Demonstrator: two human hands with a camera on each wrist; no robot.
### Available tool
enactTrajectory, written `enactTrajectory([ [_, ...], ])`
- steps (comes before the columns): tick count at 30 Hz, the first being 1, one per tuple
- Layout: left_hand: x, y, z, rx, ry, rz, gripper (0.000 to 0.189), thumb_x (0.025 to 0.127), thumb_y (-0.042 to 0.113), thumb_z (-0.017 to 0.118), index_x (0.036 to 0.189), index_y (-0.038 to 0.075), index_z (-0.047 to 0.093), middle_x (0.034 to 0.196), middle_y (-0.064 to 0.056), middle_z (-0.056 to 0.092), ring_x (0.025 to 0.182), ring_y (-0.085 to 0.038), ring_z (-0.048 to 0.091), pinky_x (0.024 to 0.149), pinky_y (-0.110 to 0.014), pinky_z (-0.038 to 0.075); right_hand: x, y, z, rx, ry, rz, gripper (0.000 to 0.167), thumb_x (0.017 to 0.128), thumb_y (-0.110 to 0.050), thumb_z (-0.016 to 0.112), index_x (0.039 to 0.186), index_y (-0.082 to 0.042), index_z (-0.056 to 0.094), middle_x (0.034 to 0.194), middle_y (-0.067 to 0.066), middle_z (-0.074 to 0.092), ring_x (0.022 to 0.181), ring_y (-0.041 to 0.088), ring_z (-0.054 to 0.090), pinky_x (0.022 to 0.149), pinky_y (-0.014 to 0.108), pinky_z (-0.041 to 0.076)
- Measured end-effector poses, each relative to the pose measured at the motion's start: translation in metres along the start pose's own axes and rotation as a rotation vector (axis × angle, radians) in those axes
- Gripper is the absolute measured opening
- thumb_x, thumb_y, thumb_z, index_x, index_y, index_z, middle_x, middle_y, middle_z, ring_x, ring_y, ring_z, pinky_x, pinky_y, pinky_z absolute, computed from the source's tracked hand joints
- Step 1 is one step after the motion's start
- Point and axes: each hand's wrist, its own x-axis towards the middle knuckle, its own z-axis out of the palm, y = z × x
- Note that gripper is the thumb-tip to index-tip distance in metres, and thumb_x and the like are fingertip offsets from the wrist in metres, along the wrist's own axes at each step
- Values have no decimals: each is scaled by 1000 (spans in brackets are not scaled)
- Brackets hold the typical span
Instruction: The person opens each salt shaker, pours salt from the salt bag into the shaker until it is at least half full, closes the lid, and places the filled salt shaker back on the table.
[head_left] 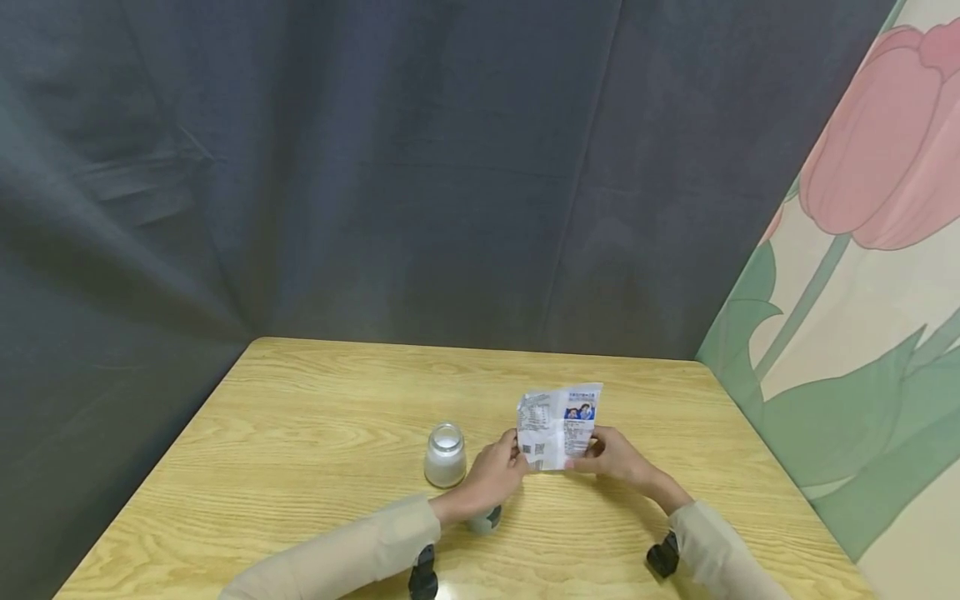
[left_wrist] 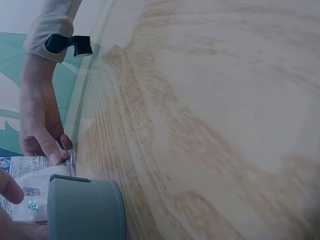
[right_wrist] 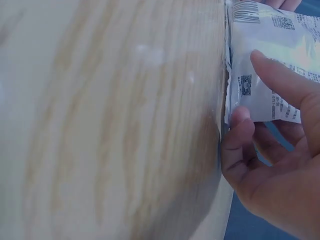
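Observation:
A white printed packet, creased down its middle, is held up between both hands over the table. My left hand grips its left edge, and my right hand pinches the right edge. In the right wrist view, that thumb lies over the printed face of the packet, beside a small square code. To the left of my left hand stands an uncapped glass jar with white contents. A grey-green cylinder sits just under my left wrist, partly hidden by it in the head view.
The light wood table spans the space before me. A dark curtain hangs along its back and left sides. At the right rises a wall painted with a pink tulip. Each wrist wears a small black camera.

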Motion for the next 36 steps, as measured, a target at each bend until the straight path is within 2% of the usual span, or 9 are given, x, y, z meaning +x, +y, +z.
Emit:
enactTrajectory([
  [5,-1,1,-2,4,5,14,47,103,9,44,146,-9,35,136,-25,54,125,-35,54,101,-40,51,-2,-1,-3,27,-6,2,56,83,-10,81,130,7,56,99,13,65,70,17,53,56,21,47],
  [13,-5,4,-10,38,48,36,47,103,12,44,145,-9,36,141,-27,49,128,-40,50,107,-48,43,-9,-3,-5,59,35,12,65,80,-1,81,133,11,46,109,18,56,73,20,53,55,22,49],
  [16,-6,5,-12,58,76,42,48,103,12,45,145,-9,36,142,-28,47,129,-40,49,108,-50,42,-11,-4,-5,63,79,15,61,78,3,81,128,10,46,107,20,51,72,19,52,56,21,47],
  [19,-8,5,-14,62,96,54,48,103,12,46,146,-8,36,143,-26,47,129,-40,49,108,-49,42,-14,-5,-4,76,137,-8,57,75,8,82,118,10,45,100,19,45,69,18,48,54,20,45],
  [26,-13,10,-20,25,139,124,47,104,10,42,148,-4,35,145,-24,46,129,-38,49,109,-45,42,-20,-12,-1,93,249,-23,49,71,14,81,94,4,39,80,7,35,65,12,38,51,20,32],
  [30,-14,12,-25,18,183,190,45,103,7,44,146,-3,39,143,-21,50,128,-35,52,108,-42,43,-22,-20,2,53,274,-101,43,74,13,79,84,0,39,74,6,36,64,11,38,51,21,30],
  [33,-14,13,-30,11,211,243,42,102,4,45,144,-2,43,140,-19,53,126,-33,54,107,-39,45,-22,-26,6,-20,296,-220,41,74,13,79,78,-3,41,70,6,38,64,11,39,50,20,32],
  [36,-15,15,-36,-37,209,284,41,103,3,46,143,-1,46,141,-16,53,127,-30,53,107,-38,44,-20,-33,12,-71,297,-331,42,74,13,79,75,-6,42,68,6,40,62,11,40,47,19,34],
])
